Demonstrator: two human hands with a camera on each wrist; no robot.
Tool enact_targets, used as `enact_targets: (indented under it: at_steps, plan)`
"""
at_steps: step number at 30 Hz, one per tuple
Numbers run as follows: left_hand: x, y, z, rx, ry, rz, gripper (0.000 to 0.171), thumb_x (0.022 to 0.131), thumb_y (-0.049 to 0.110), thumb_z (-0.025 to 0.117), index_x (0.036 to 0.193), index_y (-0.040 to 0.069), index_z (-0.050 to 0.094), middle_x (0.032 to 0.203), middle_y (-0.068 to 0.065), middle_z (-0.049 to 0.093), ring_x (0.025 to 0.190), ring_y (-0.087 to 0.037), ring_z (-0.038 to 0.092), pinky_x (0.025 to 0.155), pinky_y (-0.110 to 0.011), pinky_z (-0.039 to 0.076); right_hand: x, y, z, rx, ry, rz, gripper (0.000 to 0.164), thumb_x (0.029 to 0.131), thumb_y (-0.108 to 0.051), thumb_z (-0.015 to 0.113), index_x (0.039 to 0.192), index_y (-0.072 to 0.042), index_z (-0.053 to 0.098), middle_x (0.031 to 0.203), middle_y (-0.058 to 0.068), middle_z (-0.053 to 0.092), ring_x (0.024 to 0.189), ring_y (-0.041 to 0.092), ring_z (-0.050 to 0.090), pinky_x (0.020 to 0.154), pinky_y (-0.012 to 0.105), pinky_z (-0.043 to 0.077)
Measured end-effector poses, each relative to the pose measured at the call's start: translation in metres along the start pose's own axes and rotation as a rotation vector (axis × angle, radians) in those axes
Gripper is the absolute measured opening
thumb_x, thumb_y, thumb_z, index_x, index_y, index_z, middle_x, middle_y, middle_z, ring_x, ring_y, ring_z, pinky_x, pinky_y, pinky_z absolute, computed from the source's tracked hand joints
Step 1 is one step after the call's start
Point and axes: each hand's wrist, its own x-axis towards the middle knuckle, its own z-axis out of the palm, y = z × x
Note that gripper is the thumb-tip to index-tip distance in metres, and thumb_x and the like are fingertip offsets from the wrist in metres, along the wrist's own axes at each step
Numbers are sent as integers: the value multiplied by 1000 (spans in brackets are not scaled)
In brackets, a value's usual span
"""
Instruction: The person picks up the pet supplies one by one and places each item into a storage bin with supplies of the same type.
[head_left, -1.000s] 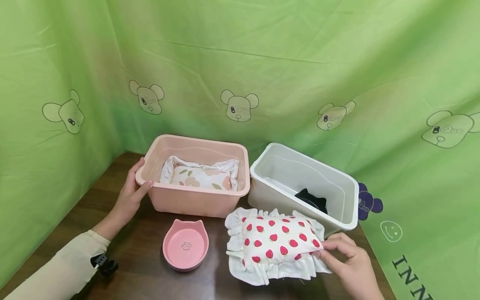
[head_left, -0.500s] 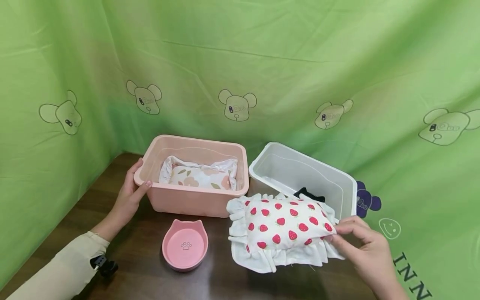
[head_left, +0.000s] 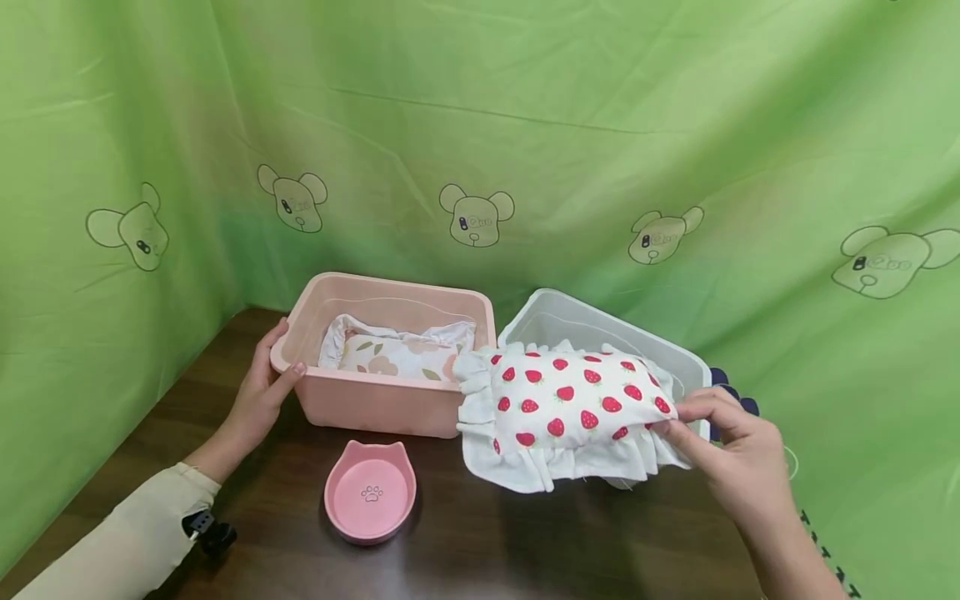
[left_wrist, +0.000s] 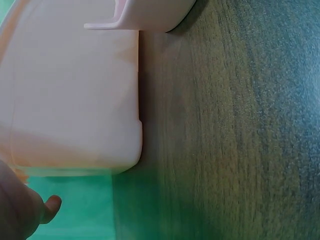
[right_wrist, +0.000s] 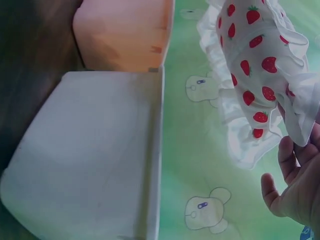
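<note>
My right hand (head_left: 738, 450) pinches the right corner of a small white pillow (head_left: 577, 400) with red strawberries and a ruffled edge. The pillow hangs in the air in front of and over the white bin (head_left: 607, 321), hiding much of it. In the right wrist view the strawberry pillow (right_wrist: 255, 65) is clear of the white bin (right_wrist: 95, 155). At the left, my left hand (head_left: 262, 392) grips the left rim of the pink bin (head_left: 375, 404), thumb on the near corner. A floral pillow (head_left: 397, 354) with a white ruffle lies inside the pink bin.
A pink cat-eared dish (head_left: 371, 492) with a paw print stands on the dark wooden table (head_left: 465, 542) in front of the pink bin. Green printed cloth (head_left: 390, 125) hangs close behind and beside both bins, which stand side by side.
My right hand has lifted the strawberry pillow upward from in front of the white bin to over it. The black cat-eared thing in that bin is now hidden. My left hand stays put.
</note>
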Motion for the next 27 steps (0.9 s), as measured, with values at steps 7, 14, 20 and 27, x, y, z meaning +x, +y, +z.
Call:
enact_targets:
  at_steps: [7, 14, 20, 27]
  plan:
    - [0, -1, 1, -4, -5, 13, 68, 106, 7, 52, 163, 7, 16, 171, -18, 12, 153, -38, 21, 108, -7, 33, 28, -9, 10, -6, 36, -1, 12, 79, 19, 75, 83, 7, 74, 86, -10, 71, 95, 7, 64, 92, 14, 46]
    - [-1, -1, 1, 1, 4, 3, 67, 106, 7, 52, 163, 7, 16, 171, -18, 13, 151, -42, 21, 108, -7, 34, 58, -12, 24, -137, 1, 14, 5, 86, 1, 79, 87, 3, 75, 90, -17, 69, 99, 4, 63, 90, 12, 44]
    - [0, 0, 1, 4, 9, -1, 67, 105, 6, 52, 163, 7, 17, 171, -17, 14, 152, -41, 22, 107, -7, 33, 85, -10, 43, -176, -42, -22, 9, 87, -9, 81, 90, -2, 77, 90, -18, 68, 98, 3, 60, 82, 16, 43]
    - [1, 0, 4, 9, 14, 3, 67, 105, 6, 53, 162, 6, 18, 171, -15, 14, 152, -40, 21, 108, -6, 32, 114, -11, 74, -197, -111, -86, 11, 87, -14, 83, 90, -5, 78, 92, -4, 68, 93, 6, 60, 81, 20, 43]
